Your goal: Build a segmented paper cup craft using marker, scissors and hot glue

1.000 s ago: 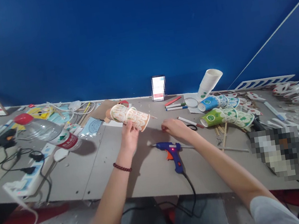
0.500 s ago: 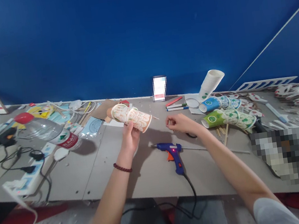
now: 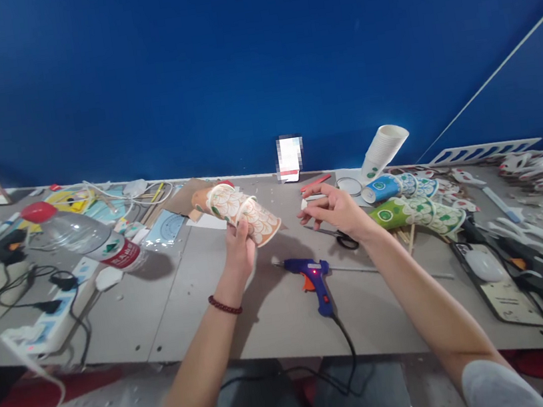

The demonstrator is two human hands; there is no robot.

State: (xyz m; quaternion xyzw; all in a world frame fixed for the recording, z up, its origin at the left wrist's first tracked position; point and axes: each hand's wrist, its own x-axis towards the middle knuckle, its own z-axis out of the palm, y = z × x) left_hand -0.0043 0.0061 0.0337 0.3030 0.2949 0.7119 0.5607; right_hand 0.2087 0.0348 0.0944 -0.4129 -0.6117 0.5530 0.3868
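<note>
My left hand (image 3: 240, 247) is closed around joined paper cups (image 3: 260, 220) with an orange scale pattern, tilted so the open mouth points down to the right. To the right, my right hand (image 3: 336, 211) pinches a small white piece (image 3: 304, 205) at the fingertips; its exact kind is unclear. Below that hand lie scissors (image 3: 347, 240) with dark handles, partly hidden by the fingers. A blue glue gun (image 3: 316, 279) with an orange trigger and a lit red light rests on the table between my forearms, a glue stick (image 3: 361, 268) in its back.
Right of my hands lie green joined cups (image 3: 419, 215), blue joined cups (image 3: 395, 187) and a white cup stack (image 3: 383, 147). A phone (image 3: 289, 158) leans on the blue wall. On the left are a plastic bottle (image 3: 98, 241), a power strip (image 3: 67, 313) and cables.
My right hand has spread its fingers more and lifted slightly, and a white piece now shows at its fingertips. The orange cups have tilted and dropped a little in my left hand.
</note>
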